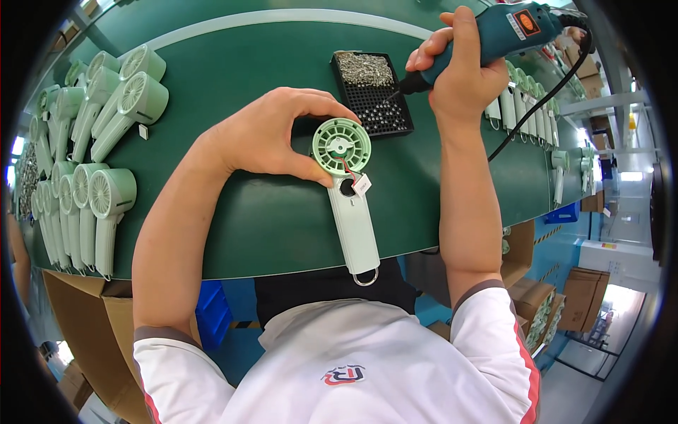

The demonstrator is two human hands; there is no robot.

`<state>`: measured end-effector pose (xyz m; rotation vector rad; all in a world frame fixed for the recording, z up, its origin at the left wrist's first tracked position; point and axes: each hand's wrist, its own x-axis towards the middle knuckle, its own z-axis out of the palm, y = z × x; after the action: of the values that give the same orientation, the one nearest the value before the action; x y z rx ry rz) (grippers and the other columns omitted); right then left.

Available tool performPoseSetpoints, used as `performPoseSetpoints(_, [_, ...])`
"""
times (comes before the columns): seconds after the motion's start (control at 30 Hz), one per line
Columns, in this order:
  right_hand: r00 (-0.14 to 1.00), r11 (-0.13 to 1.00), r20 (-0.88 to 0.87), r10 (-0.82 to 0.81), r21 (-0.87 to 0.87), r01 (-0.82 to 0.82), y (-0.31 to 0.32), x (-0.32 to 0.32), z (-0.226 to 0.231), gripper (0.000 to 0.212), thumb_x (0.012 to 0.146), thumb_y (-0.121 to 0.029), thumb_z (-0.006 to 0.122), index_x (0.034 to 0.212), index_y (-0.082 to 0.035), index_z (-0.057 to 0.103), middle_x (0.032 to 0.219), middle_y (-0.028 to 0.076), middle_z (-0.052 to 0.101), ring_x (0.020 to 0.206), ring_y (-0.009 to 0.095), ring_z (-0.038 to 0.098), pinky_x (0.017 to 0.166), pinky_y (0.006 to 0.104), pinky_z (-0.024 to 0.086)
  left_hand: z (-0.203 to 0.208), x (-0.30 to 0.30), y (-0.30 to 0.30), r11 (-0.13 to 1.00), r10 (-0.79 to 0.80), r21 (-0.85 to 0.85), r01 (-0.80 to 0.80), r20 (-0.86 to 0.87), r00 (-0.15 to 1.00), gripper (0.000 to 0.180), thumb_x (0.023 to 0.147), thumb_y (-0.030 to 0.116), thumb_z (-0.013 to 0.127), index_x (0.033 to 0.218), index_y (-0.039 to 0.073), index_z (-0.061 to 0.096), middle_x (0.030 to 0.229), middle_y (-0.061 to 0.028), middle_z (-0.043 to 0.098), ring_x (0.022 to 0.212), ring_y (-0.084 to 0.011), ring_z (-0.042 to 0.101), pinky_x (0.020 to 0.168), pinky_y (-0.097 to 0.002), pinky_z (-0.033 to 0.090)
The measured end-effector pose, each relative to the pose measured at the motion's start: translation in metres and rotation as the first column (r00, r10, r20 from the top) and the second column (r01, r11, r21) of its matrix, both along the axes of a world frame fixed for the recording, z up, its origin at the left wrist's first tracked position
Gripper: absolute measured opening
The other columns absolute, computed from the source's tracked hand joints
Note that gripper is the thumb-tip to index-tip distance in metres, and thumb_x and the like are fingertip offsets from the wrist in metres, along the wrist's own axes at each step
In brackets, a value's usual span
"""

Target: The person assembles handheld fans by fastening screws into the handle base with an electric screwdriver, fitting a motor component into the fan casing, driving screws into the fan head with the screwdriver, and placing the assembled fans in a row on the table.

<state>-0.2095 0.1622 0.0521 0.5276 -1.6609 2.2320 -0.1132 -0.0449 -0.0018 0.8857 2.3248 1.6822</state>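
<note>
My left hand (282, 138) is closed around the round head of a pale green handheld fan (357, 226), which lies on the green table with its handle toward me. The fan's head shows an open ribbed ring with thin wires, and a small white tag (361, 185) rests at its neck. My right hand (466, 74) grips a teal electric screwdriver (505, 32) with a black cord. Its dark tip end points down-left at a black screw tray (388, 113), which holds a heap of small metal screws and rows of holes, some filled.
Several assembled fans (113, 194) stand and lie in rows on the left. More fan parts (526, 109) line the right side. The cord (547, 99) loops down at the right. Below the table edge are cardboard boxes (92, 339) and a blue bin (212, 311).
</note>
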Motion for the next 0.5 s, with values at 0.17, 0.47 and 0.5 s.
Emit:
performPoseSetpoints(0.17, [0.996,0.999,-0.085,0.031,-0.030,-0.033,0.007,0.002,0.009,0.027,0.101,-0.024,0.064,0.099,0.003,0.063,0.065,0.008,0.060,0.048,0.019,0.055,0.046,0.0404,0.048,-0.003,-0.001,0.000,1.000,-0.001,0.029,0.001,0.015,1.000,0.067,0.064,0.017,0.093,0.124,-0.002,0.069,0.113,-0.0113,0.071,0.105,-0.0240,0.069,0.099,-0.0346,0.052])
performPoseSetpoints(0.47, [0.982,0.978,0.128,0.137,-0.176,-0.113,-0.037,0.083,0.052,0.031,0.106,-0.027,0.057,0.099,0.002,0.064,0.059,0.009,0.057,0.040,0.019,0.051,0.041,0.0380,0.047,-0.009,-0.003,-0.003,0.998,-0.003,0.057,0.004,-0.022,1.000,0.067,0.063,0.017,0.094,0.122,-0.004,0.069,0.110,-0.0121,0.071,0.100,-0.0251,0.069,0.093,-0.0349,0.053])
performPoseSetpoints(0.5, [0.987,0.989,0.140,0.084,-0.132,-0.066,-0.041,0.087,0.051,0.030,0.105,-0.026,0.058,0.099,0.003,0.063,0.060,0.010,0.058,0.041,0.019,0.051,0.042,0.0376,0.048,-0.010,-0.002,-0.003,0.998,0.001,0.069,0.002,-0.040,0.999,0.067,0.063,0.018,0.095,0.121,-0.005,0.069,0.109,-0.0125,0.070,0.099,-0.0256,0.069,0.092,-0.0348,0.054])
